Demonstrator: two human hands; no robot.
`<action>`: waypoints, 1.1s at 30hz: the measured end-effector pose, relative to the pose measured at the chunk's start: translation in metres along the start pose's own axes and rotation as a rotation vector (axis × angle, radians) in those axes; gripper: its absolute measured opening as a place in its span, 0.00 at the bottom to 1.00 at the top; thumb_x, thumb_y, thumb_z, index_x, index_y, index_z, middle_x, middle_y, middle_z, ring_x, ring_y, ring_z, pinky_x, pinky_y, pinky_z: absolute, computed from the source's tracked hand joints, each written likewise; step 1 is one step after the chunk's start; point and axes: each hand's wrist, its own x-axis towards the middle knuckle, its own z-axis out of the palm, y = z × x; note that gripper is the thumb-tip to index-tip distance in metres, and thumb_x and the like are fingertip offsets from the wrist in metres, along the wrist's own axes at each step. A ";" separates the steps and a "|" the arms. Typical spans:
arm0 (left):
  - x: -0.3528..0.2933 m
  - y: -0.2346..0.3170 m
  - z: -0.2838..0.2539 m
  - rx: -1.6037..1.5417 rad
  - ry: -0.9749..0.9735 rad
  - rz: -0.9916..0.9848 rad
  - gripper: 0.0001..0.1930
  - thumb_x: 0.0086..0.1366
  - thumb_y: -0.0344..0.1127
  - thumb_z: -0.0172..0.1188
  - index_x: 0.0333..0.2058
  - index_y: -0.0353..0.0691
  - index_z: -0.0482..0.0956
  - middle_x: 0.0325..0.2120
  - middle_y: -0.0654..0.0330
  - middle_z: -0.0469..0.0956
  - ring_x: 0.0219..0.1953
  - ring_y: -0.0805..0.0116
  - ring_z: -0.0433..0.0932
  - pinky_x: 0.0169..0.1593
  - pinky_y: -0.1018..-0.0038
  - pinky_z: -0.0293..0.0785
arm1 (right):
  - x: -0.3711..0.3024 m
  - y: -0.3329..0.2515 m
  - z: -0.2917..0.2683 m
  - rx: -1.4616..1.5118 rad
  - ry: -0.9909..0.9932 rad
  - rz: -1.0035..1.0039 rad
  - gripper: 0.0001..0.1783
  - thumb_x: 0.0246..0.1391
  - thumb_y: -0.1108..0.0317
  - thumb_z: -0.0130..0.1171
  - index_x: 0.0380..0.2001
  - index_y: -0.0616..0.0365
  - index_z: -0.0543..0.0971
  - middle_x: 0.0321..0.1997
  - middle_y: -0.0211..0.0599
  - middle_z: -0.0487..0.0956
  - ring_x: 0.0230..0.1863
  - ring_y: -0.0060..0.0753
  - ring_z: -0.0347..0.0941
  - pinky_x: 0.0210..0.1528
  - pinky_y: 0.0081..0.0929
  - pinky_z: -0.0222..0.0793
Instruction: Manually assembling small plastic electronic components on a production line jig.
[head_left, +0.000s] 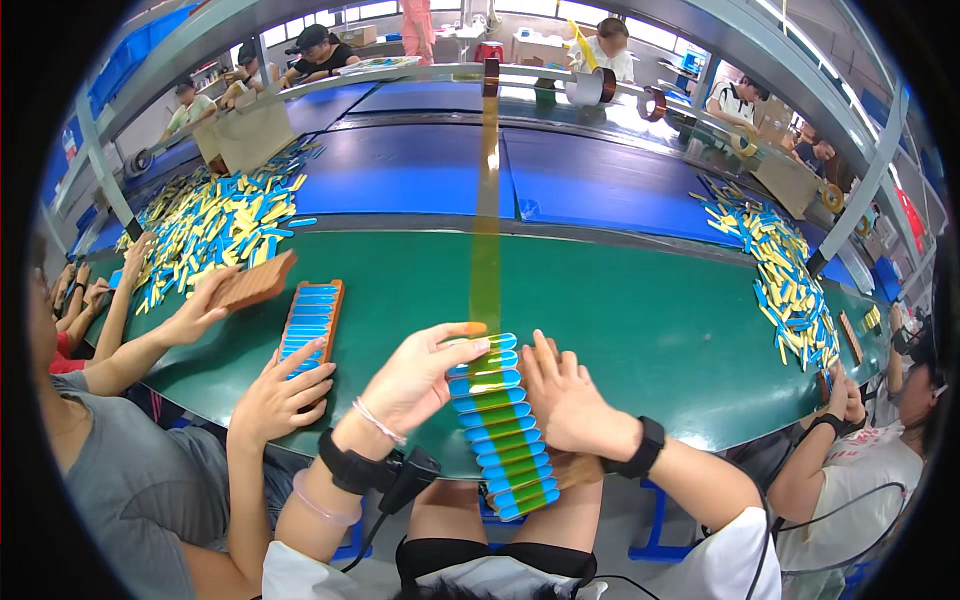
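Observation:
A row of blue rounded strips (505, 433) lies side by side beneath a band of clear yellowish tape (486, 250), running from the table toward my lap. My left hand (425, 375) is at the row's far end, its thumb and orange-tipped index finger closing on the tape beside the first strip. Along the row's right edge lies my right hand (575, 400), fingers mostly stretched forward and close to the strip ends. A brown piece (577, 468) shows partly below that hand; the rest of it is hidden.
The tape comes off a roll (490, 77) on a bar above the green table (620, 290). Heaps of blue and yellow strips (235, 225) lie left and right. On the left, a co-worker's hands hold a brown grooved tray (255, 282) and touch a filled one (325, 300).

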 end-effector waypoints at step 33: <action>-0.094 -0.037 -0.088 1.579 1.144 0.366 0.49 0.46 0.43 0.63 0.55 0.25 0.40 0.54 0.40 0.49 0.55 0.46 0.49 0.56 0.60 0.48 | 0.009 0.018 -0.031 1.968 -0.187 0.291 0.11 0.51 0.63 0.52 0.32 0.60 0.76 0.29 0.26 0.75 0.26 0.13 0.66 0.32 0.15 0.62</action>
